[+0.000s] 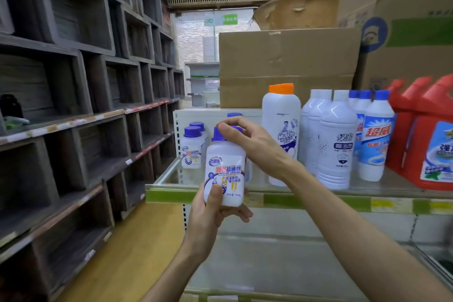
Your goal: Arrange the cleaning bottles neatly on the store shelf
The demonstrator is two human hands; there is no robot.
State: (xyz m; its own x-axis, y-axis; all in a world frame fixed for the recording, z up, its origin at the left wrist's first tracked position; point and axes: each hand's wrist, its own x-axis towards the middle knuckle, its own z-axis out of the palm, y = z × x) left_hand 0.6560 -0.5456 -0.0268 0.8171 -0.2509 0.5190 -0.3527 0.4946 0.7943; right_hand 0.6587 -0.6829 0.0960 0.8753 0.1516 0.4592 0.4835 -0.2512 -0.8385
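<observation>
- Bottles of the same kind [192, 146] already stand at the shelf [318, 200] back-left, beside taller ones [337, 140]
- One drain-cleaner bottle [225, 171] remains unplaced, held before the shelf edge: left hand [210, 213] grips its base, right hand [247, 141] pinches the cap

Left hand [210, 213] is gripping the base of a small white bottle [225, 174] with a purple cap [218, 133], thumb on the label, holding it upright in front of the shelf [318, 200] edge; right hand [250, 141] is curling its fingers [226, 127] over the cap. On the shelf behind, two matching purple-capped bottles [192, 147] are standing at the left end, then an orange-capped bottle [281, 130], a cluster of plain white bottles [328, 140], blue-capped bottles [375, 135] and red jugs [426, 135] at far right. Cardboard boxes [289, 64] are sitting behind the row, and dark wooden cubbies [73, 81] are lining the aisle's left side.
</observation>
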